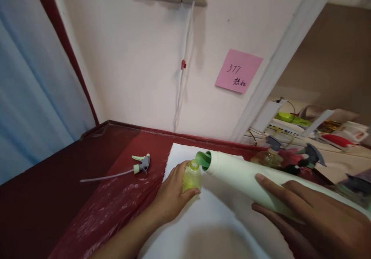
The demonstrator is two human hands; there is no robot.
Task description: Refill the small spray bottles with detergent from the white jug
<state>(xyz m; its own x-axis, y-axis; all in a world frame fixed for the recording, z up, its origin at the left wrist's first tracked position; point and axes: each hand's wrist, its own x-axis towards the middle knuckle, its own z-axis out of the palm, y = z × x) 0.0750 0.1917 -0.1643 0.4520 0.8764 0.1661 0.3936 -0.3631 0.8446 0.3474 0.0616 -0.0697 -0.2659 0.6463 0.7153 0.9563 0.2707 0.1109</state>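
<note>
My left hand [171,195] is wrapped round a small clear bottle [191,176] of yellow-green liquid that stands upright on a white sheet [211,224]. My right hand [307,212] grips a large white bottle [246,174], tipped on its side, with its green spout [203,160] right above the small bottle's open mouth. A detached spray trigger head [141,165] with a long dip tube lies on the red table cover to the left.
The red plastic-covered table [95,197] meets the wall at the back. Spray bottles [271,154] with grey triggers stand at the right. A cluttered shelf [319,129] lies beyond. A pink sticky note [238,71] and white cable [182,77] are on the wall. A blue curtain [31,89] hangs left.
</note>
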